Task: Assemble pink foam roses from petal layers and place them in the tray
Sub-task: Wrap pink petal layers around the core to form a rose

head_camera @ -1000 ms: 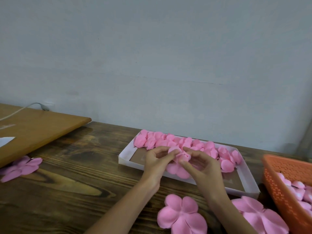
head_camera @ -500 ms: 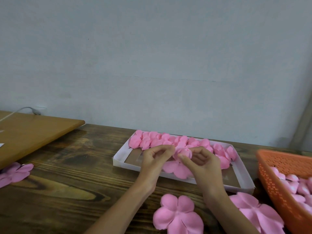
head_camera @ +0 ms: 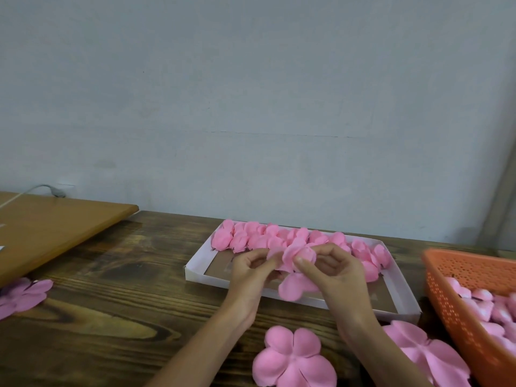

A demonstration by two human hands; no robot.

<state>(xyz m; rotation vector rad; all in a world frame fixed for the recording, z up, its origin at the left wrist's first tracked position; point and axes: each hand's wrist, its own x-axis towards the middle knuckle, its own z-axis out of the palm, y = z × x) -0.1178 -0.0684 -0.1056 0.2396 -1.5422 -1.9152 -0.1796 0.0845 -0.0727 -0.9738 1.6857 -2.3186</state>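
— What has changed on your feed in the last second?

— Very little. My view has swung slightly right, so more of the orange basket (head_camera: 446, 297) shows, and the far-left petal layer (head_camera: 22, 294) sits nearer the frame edge. Both hands are still over the near part of the tray, on the same flower.

— How are the hands?

— I see the left hand (head_camera: 248, 277) pinching the half-made rose (head_camera: 297, 255) from its left side, fingers curled. The right hand (head_camera: 337, 277) pinches it from the right, with the thumb pressed on the rolled centre. One loose petal hangs down between the wrists across the tray's near rim, a little lower than half a second ago.

— And the containers?

— The white tray (head_camera: 195, 270) lies on the dark wooden table (head_camera: 111, 289). A row of finished roses (head_camera: 251, 238) lines its far edge, and the near part shows a brown floor. The basket, to the right of the tray, holds a heap of small pink pieces (head_camera: 480, 305); I can't tell their shape. Two flat layers lie on the table near me: the middle petal layer (head_camera: 293, 358) between the forearms, and the right petal layer (head_camera: 427, 356) just beside the basket.
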